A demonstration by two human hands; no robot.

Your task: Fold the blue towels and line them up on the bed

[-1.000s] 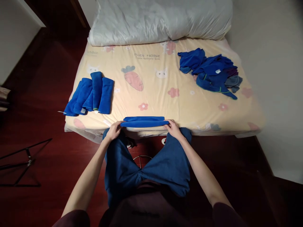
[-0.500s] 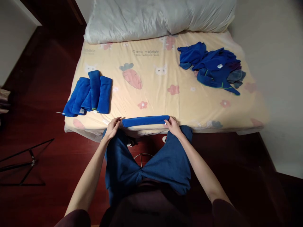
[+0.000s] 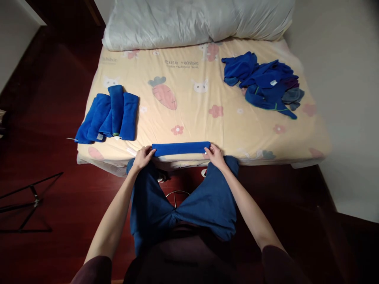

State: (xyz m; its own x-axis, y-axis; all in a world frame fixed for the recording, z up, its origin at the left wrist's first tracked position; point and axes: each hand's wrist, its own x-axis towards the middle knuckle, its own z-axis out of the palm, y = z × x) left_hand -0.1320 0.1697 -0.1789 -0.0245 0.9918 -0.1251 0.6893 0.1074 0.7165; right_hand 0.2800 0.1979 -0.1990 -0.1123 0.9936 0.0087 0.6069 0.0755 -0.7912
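Observation:
A blue towel (image 3: 180, 149), folded into a long narrow strip, lies along the front edge of the bed. My left hand (image 3: 144, 156) pinches its left end between thumb and fingers. At the opposite end my right hand (image 3: 215, 154) grips the corner, where a small white tag shows by the thumb. To the left, several folded blue towels (image 3: 103, 116) lie side by side, partly overlapping. On the right side of the bed is a loose, crumpled pile of blue cloths (image 3: 262, 81), with a few greyish and purple pieces among them.
The bed (image 3: 189, 106) has a yellow sheet printed with carrots, flowers and rabbits. A pale rolled quilt (image 3: 195, 23) lies across its far side. Black tripod legs (image 3: 34, 203) stand on the dark red floor at left. A wall (image 3: 340, 98) borders the right.
My left fingers have closed over the strip's left end, where they were just beside it before. The strip now lies flatter and shows more of its top face. The view has shifted slightly.

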